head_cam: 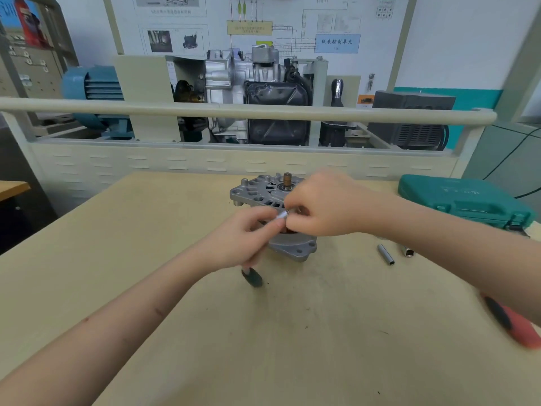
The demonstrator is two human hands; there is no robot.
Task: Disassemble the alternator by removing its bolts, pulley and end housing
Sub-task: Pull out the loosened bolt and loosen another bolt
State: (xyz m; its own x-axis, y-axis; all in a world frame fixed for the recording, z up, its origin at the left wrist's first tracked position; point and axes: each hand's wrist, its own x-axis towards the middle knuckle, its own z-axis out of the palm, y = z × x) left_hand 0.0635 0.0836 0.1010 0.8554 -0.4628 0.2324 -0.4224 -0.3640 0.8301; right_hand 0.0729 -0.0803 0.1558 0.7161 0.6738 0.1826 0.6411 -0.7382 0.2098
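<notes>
Workshop surface (175, 288), tan, scuffed. Left hand (243, 238) grips a dark-handled tool (252, 277), its silver socket (281, 214) pinched by right hand (322, 206), directly over the cast-grey alternator (257, 194), shaft upright, just behind both hands. Outward right: two loose sockets (386, 254), green case (462, 200).

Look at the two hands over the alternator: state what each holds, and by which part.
The left hand grips a dark-handled tool near its silver socket end. The right hand pinches that socket end with its fingers.
</notes>
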